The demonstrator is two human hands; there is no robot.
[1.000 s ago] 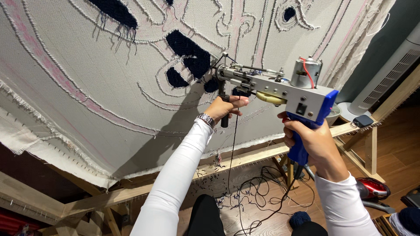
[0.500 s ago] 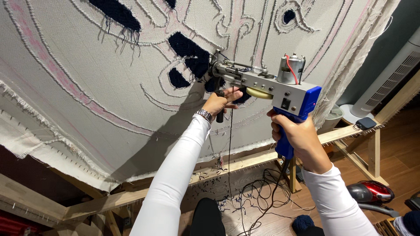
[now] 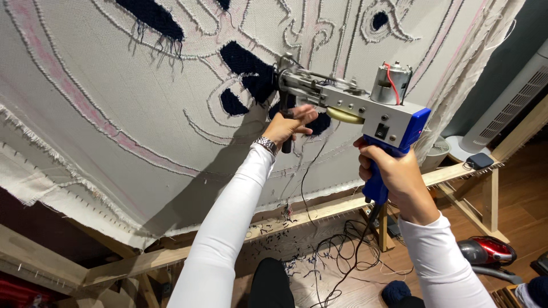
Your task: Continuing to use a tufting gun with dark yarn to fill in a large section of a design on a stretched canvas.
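The person is holding a tufting gun (image 3: 365,108) up against a stretched pale cloth (image 3: 114,131) with both hands. The right hand (image 3: 394,174) is clenching the gun's blue grip from below, fingers wrapping around it just under the grey body, with the small motor and its red wire sitting above the hand. The left hand (image 3: 288,125) is gripping the black front handle, which is hanging down under the metal nose of the gun; a wristwatch (image 3: 266,145) is showing at the cuff of the white sleeve. So the gun is lying between the two hands, its back end over the right hand and its front end above and just beyond the left, with the tip pressing at the cloth beside a patch of dark blue yarn (image 3: 248,71).

Pink and white drawn lines are running across the cloth. A thin dark strand is trailing down from the gun toward the floor. The cloth is hanging on a wooden frame (image 3: 319,214), and loose threads and cables are lying tangled on the wooden floor (image 3: 354,262) beneath. A red handheld vacuum (image 3: 485,251) is resting on the floor to the right, near a ball of dark blue yarn (image 3: 397,292).
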